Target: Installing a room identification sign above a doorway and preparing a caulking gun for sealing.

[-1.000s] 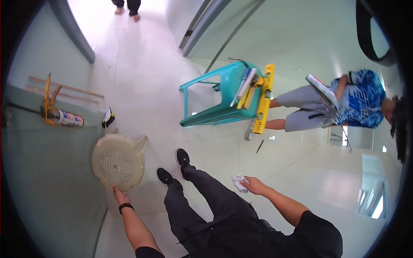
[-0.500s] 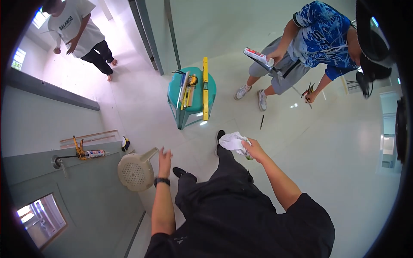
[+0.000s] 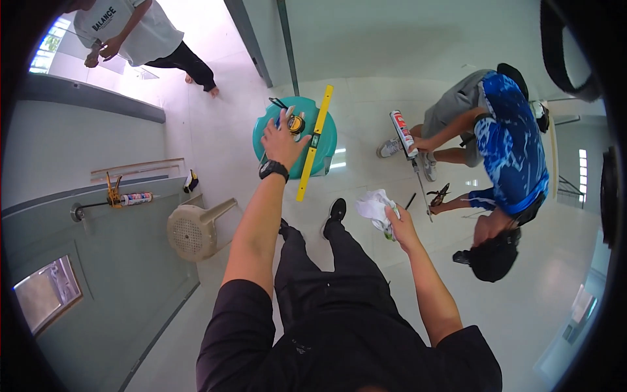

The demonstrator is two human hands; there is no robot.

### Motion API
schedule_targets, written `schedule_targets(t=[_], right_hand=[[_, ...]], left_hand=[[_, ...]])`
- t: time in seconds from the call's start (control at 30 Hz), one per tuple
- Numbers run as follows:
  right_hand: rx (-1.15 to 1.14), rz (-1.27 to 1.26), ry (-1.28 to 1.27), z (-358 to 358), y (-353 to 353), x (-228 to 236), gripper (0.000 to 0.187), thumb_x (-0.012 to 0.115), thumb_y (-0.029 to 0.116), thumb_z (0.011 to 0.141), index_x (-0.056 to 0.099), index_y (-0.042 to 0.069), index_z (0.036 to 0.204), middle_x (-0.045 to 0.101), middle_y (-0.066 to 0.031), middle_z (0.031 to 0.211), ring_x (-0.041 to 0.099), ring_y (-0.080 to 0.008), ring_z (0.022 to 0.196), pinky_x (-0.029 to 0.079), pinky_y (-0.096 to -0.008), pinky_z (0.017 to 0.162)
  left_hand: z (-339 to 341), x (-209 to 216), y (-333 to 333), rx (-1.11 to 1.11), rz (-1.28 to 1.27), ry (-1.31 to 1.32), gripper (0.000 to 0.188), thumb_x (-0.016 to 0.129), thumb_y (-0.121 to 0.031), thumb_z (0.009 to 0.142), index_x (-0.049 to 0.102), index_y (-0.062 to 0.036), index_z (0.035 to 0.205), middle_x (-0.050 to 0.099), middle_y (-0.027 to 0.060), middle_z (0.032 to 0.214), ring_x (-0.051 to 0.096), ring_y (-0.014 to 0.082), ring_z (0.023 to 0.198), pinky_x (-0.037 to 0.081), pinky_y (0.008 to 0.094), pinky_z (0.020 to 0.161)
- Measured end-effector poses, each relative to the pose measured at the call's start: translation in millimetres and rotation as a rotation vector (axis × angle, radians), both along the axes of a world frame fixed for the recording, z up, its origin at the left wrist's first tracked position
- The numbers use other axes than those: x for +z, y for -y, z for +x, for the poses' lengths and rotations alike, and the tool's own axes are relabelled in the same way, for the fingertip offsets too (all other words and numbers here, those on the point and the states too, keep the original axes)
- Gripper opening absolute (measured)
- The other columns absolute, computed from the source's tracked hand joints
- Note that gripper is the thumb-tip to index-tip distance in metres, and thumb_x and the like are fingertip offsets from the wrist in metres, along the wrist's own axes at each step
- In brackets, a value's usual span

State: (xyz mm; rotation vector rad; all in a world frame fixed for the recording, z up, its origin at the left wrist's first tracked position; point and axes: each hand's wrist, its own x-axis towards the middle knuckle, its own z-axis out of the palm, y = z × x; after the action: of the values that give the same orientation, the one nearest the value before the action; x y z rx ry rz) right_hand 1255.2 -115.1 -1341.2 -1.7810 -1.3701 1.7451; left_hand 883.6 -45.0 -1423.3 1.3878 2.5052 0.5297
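Observation:
My left hand (image 3: 282, 142) reaches over a green plastic stool (image 3: 266, 125), fingers spread, covering most of the tools lying there. Just beyond its fingers shows a yellow and black tape measure (image 3: 296, 124). A yellow spirit level (image 3: 315, 145) lies along the stool's right side, one end jutting past the near rim. Whether my fingers touch any tool I cannot tell. Out to the right, my right hand (image 3: 404, 227) is closed on a crumpled white cloth (image 3: 374, 208), with a bit of green near the fingers.
At right a crouching person (image 3: 516, 137) holds a caulking gun (image 3: 405, 136) and pliers (image 3: 439, 194). Another person (image 3: 140, 32) stands at the doorway. A beige stool (image 3: 191, 233) lies tipped beside a grey door (image 3: 117, 261), where another caulking gun (image 3: 127, 198) hangs on the handle.
My left hand has moved forward from beside the beige stool to above the green stool. The person at right has bent down low. My right hand still holds the cloth.

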Motion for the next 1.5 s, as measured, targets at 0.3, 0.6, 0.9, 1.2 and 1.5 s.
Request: schedule_targets(t=[0.3, 0.6, 0.9, 1.2, 1.5], right_hand=[[0.122, -0.080, 0.060, -9.7, 15.6, -41.9, 0.042, 0.056, 0.035, 0.103, 0.062, -0.002, 0.123, 0.068, -0.0050, 0.107, 0.059, -0.0115, 0.096, 0.048, -0.0289, 0.087], [0.138, -0.110, 0.082, -35.7, 19.7, -54.1, 0.041, 0.055, 0.035, 0.103, 0.064, -0.002, 0.117, 0.066, -0.0045, 0.099, 0.057, -0.0115, 0.092, 0.047, -0.0289, 0.084], [0.194, -0.184, 0.109, -59.9, 46.2, -52.6, 0.043, 0.055, 0.036, 0.102, 0.064, -0.003, 0.117, 0.067, -0.0054, 0.095, 0.058, -0.0127, 0.087, 0.048, -0.0298, 0.079], [0.519, -0.035, 0.274, -52.3, 87.0, -169.2, 0.044, 0.054, 0.035, 0.102, 0.063, -0.006, 0.114, 0.070, -0.0171, 0.095, 0.063, -0.0217, 0.090, 0.050, -0.0364, 0.083], [0.565, -0.170, 0.324, -134.5, 121.0, -304.2, 0.042, 0.053, 0.033, 0.103, 0.062, -0.006, 0.116, 0.070, -0.0118, 0.100, 0.060, -0.0161, 0.094, 0.049, -0.0325, 0.084]], left_hand=[[-20.3, -42.2, -27.8, -0.126, -0.173, -0.134, 0.089, 0.076, -0.026, 0.083, 0.025, -0.0301, 0.155, 0.048, 0.0228, 0.134, 0.052, 0.0397, 0.115, 0.048, 0.0508, 0.089], [-39.4, -71.4, -11.9, -0.187, -0.126, -0.221, 0.073, 0.069, -0.015, 0.085, 0.036, -0.0254, 0.149, 0.055, 0.0157, 0.111, 0.063, 0.0354, 0.096, 0.059, 0.0397, 0.070], [-74.0, -23.1, 81.4, 0.159, 0.148, 0.239, 0.086, 0.082, -0.013, 0.074, 0.038, -0.0236, 0.147, 0.056, 0.0173, 0.109, 0.062, 0.0380, 0.099, 0.054, 0.0496, 0.081], [-183.2, -190.6, 370.6, 0.835, 0.003, 0.236, 0.075, 0.079, -0.012, 0.076, 0.042, -0.0155, 0.141, 0.059, 0.0218, 0.120, 0.061, 0.0413, 0.109, 0.050, 0.0486, 0.090], [-355.7, -403.8, 525.9, 1.227, -0.352, -0.028, 0.079, 0.079, -0.028, 0.081, 0.033, -0.0169, 0.144, 0.054, 0.0276, 0.123, 0.061, 0.0464, 0.105, 0.050, 0.0532, 0.089]])
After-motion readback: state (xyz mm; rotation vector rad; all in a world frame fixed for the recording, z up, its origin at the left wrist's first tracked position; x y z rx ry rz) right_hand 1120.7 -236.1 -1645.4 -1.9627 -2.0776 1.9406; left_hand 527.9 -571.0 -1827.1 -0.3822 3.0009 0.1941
